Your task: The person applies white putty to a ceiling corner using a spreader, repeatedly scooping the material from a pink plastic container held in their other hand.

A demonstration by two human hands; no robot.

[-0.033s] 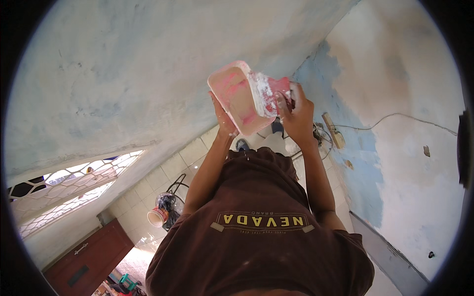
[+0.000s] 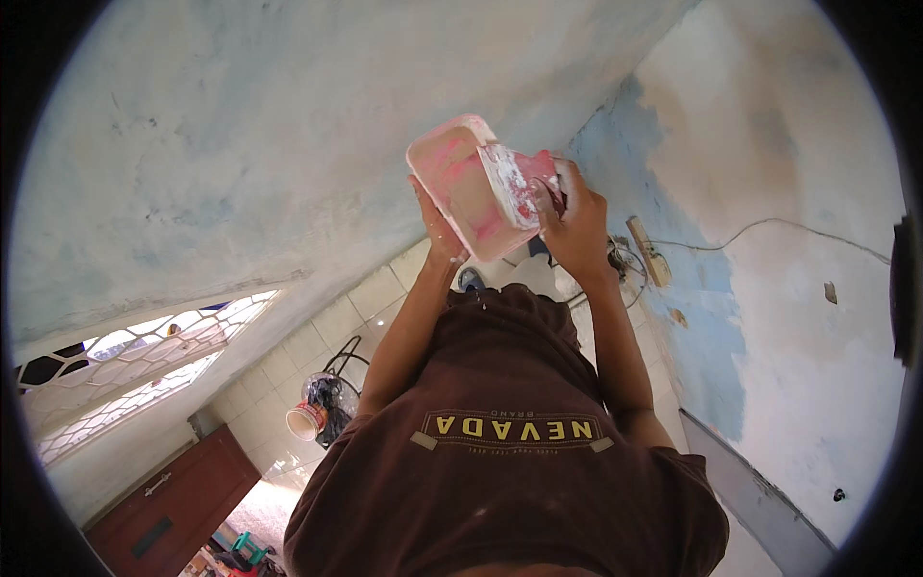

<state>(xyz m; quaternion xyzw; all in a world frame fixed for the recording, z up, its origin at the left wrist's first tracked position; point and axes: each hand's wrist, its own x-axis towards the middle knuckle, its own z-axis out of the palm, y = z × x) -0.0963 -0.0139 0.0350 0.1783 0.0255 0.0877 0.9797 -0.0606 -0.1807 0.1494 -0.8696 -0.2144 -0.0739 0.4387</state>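
My left hand [image 2: 437,227] holds a shallow pink rectangular tub [image 2: 460,197] along its left side, fingers closed against the wall. Inside, the tub is coated with beige-white paste and pink patches show through. In my right hand [image 2: 580,223] is a red putty spreader [image 2: 539,171], gripped between thumb and fingers. White putty [image 2: 508,181] covers much of its blade, which lies over the tub's right side. Pale smears mark the fingers of my right hand.
A patchy, plastered wall [image 2: 240,144] rises ahead, meeting another blue-and-white wall [image 2: 711,317] at right. A cable [image 2: 769,226] hangs there from a wooden piece [image 2: 649,252]. On the tiled floor at left lie a bucket [image 2: 308,421] and a black bag [image 2: 332,396]. A brown door [image 2: 178,500] stands behind.
The spreader has shifted slightly left over the tub, and less white putty stands on its blade. My right hand has moved a little left with it; the tub has barely moved.
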